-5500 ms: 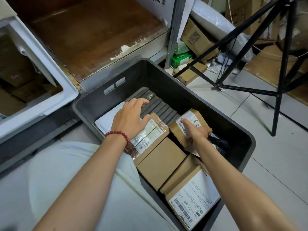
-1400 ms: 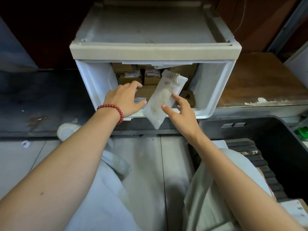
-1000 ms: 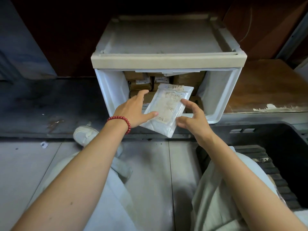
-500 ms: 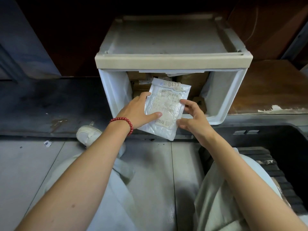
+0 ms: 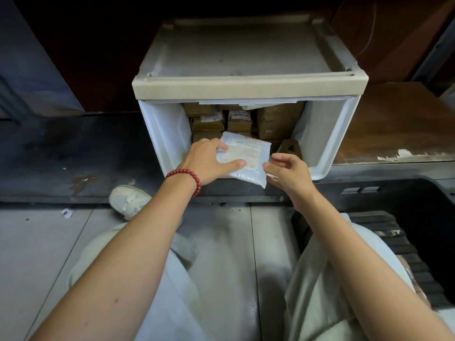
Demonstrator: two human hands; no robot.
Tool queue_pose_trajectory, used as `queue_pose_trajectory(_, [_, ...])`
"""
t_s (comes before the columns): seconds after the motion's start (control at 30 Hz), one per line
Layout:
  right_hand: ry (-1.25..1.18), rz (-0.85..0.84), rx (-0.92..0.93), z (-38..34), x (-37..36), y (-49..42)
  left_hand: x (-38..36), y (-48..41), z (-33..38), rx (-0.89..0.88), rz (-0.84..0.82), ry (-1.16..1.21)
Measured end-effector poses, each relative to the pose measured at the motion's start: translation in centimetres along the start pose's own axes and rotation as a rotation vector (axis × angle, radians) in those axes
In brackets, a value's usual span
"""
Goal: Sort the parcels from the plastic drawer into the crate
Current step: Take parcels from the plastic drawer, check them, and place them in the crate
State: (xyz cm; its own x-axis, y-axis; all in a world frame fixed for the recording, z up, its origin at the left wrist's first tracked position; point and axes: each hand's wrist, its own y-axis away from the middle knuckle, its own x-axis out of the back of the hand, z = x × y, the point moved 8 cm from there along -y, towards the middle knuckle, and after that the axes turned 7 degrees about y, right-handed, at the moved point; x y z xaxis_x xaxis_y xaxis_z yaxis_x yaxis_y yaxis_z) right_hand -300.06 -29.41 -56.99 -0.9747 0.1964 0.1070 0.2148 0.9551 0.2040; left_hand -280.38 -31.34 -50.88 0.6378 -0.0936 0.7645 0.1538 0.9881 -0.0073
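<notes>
At the mouth of the plastic drawer [image 5: 322, 134], the left hand [image 5: 209, 161] clamps the left side of a flat white parcel [image 5: 246, 153], with the thumb across its near face and curled fingers over its far edge. The right hand [image 5: 288, 171] sits at the parcel's right edge, fingers loosely apart and thumb tip touching the wrapper; whether it pinches, I can't tell. The parcel hangs over the drawer's near lip. Behind it, stacked cardboard boxes [image 5: 275, 119] fill the drawer. The dark crate [image 5: 406, 193] sits to the near right, with its ribbed floor showing.
</notes>
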Motion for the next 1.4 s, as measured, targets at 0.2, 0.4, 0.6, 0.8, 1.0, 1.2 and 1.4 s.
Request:
queue_pose_trajectory(0.2, [-0.075, 0.001, -0.088, 0.5, -0.3, -0.5, 0.0, 0.5, 0.8, -0.023, -0.002, 0.102])
queue_pose_trajectory(0.4, [-0.134, 0.023, -0.114, 0.3, -0.1, -0.6, 0.0, 0.3, 1.4, -0.141, 0.037, 0.044])
queue_pose_trajectory(0.6, [-0.056, 0.031, -0.075, 0.2, 0.0, -0.6, 1.7, 0.3, 2.5, -0.189, 0.224, -0.144])
queue_pose_trajectory(0.8, [0.125, 0.108, -0.106, 0.9, 1.4, -0.5, 1.8, 0.1, 3.5, -0.193, 0.290, 0.002])
queue_pose_trajectory(1.0, [0.261, 0.184, 0.058, -0.7, 2.1, -0.2, -0.3, -0.4, 5.2, -0.232, 0.216, 0.005])
queue_pose_trajectory(1.2, [0.379, 0.242, 0.084, -1.5, 4.2, 0.0, -1.9, -0.4, 7.5, -0.259, 0.234, -0.152])
queue_pose_trajectory(1.4, [0.572, 0.275, 0.143, -2.2, 7.3, 1.2, -5.3, -0.5, 10.8, -0.347, 0.193, -0.262])
